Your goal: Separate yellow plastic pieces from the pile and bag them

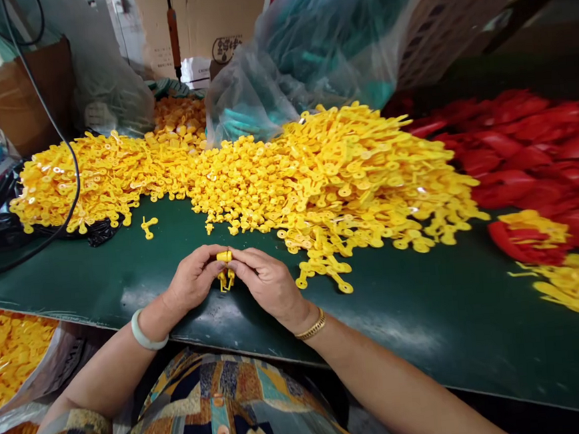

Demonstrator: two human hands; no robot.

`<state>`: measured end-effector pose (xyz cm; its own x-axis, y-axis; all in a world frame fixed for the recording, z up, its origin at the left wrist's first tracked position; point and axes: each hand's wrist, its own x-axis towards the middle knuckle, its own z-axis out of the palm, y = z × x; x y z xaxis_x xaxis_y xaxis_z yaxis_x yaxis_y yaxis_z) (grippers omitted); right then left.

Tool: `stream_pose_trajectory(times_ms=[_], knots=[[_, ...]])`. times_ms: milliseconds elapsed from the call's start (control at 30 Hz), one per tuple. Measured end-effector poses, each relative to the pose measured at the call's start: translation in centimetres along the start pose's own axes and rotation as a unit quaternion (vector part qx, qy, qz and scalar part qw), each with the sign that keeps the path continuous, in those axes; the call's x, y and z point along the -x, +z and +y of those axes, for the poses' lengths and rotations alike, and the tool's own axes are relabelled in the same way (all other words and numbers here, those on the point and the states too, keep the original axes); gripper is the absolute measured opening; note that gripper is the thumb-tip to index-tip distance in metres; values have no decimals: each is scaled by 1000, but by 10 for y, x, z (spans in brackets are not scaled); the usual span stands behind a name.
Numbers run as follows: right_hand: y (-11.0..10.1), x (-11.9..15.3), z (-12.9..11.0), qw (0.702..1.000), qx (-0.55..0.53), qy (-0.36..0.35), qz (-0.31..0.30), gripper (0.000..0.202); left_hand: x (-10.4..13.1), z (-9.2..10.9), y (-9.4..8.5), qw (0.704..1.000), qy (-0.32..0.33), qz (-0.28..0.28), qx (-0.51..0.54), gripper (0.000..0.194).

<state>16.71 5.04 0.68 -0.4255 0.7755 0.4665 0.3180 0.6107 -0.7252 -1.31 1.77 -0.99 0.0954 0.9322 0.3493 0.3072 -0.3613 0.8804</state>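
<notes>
Over the front of the dark green table (377, 310), my left hand (194, 278) and my right hand (269, 279) meet, both closed on one small yellow plastic part (224, 256). Thumbs and fingertips pinch it from either side, and thin yellow prongs hang below it. How its pieces join is partly hidden by my fingers. Beyond my hands lies a heap of small knobby yellow pieces (237, 187). To the right of that spreads a big pile of long flat yellow pieces with round ends (366, 171). A single loose yellow piece (148, 227) rests left of my hands.
More yellow parts (81, 180) are piled at the left, crossed by a black cable (76, 167). Red plastic parts (529, 144) fill the right. A clear bag (307, 62) with teal pieces and a hanging orange screwdriver (174, 39) are behind. An open sack (44, 356) stands lower left.
</notes>
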Motion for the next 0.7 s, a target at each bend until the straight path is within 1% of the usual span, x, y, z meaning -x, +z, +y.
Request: stream_pose_trajectory(times_ms=[133,233,333,400,500,567,600,633,667,700], knots=[[2,4,-1,999,30,-31,-10,30,2,5,-1,994,48,3,-99,24],[2,5,-2,1000,14,-10,-21,28,3,9,-2,983,88,11,-162,24],[-1,4,-4,999,-10,22,-45,26,4,7,-2,978,106,-1,-179,23],[-3,2,-5,998,-16,33,-57,26,2,4,-1,984,93,-12,-154,22],[-7,0,-6,996,-21,50,-75,26,-2,4,0,996,30,-29,-77,23],[-8,2,-5,989,-39,67,-122,27,-1,9,-9,998,-39,-39,-14,26],[-9,3,-3,984,-52,77,-153,27,3,14,-18,996,-78,-50,14,28],[-10,3,-1,978,-64,87,-181,29,11,20,-31,990,-119,-67,36,29],[-12,3,3,972,-72,98,-202,30,23,27,-49,981,-160,-97,47,30],[-14,2,7,968,-72,110,-213,31,38,35,-70,969,-200,-140,42,28]])
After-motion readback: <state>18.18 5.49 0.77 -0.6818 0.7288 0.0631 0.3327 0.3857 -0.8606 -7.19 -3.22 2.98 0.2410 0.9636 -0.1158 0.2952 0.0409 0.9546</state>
